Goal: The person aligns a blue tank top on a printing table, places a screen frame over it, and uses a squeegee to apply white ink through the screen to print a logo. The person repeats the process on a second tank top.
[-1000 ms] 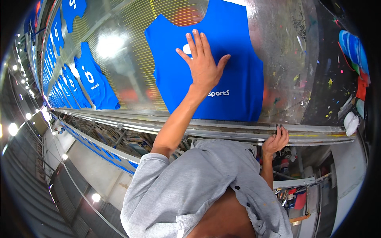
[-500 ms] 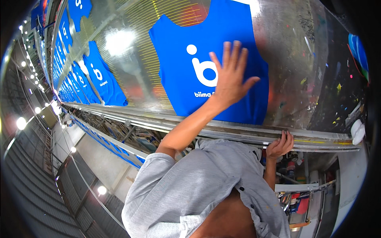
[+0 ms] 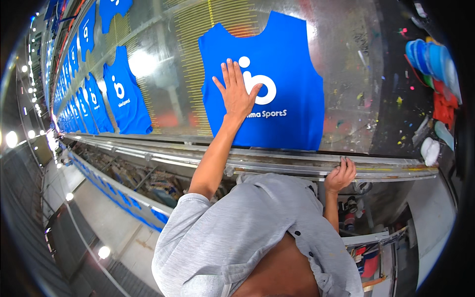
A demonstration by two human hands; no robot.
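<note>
A sleeveless blue jersey panel with a white printed emblem lies spread on the long, shiny printing table. My left hand rests flat on its left part, fingers stretched out and slightly apart, covering some of the print. To the lower right, my right hand grips the metal rail along the table's near edge, its fingers curled over the top. The palm side of that hand is partly hidden.
More blue panels lie in rows along the table to the left. Blue tubs, a red cloth and a crumpled white wad sit at the right end. A lower shelf with mixed items shows beneath the rail.
My left hand has slid across the jersey panel from its right half to its left side. My right hand stays on the rail. The whole view has shifted slightly.
</note>
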